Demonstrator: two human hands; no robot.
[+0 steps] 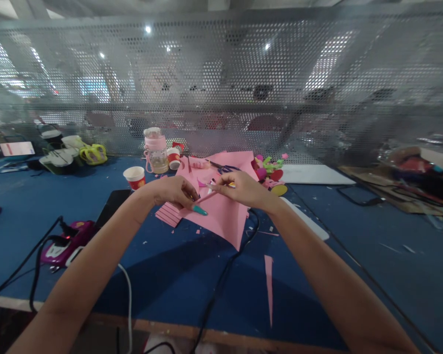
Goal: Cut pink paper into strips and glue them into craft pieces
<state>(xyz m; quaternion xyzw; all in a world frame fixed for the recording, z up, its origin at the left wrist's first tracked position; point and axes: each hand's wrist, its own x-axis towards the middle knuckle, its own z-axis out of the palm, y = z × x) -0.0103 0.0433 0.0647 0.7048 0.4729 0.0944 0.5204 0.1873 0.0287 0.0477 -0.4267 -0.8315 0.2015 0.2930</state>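
Observation:
Above a large pink paper sheet [225, 219], my two hands meet over the table. My left hand [175, 191] is closed in a pinch on one end of a narrow pink paper strip [206, 197]; a long teal nail [200, 210] shows at its thumb. The other end of the strip is pinched by my right hand [241, 188]. Whether the strip is folded or rolled I cannot tell. Just behind my right hand, dark-handled scissors [225, 168] lie on the pink paper. A stack of cut pink strips [169, 214] lies below my left hand.
Paper cups [135, 177] and a pink-lidded bottle [155, 151] stand behind my left hand. Colourful paper pieces [269, 172] lie to the right. A purple power strip [68, 243] and a black cable [225, 270] lie nearer. A perforated metal screen [221, 83] rises behind the blue table [162, 280].

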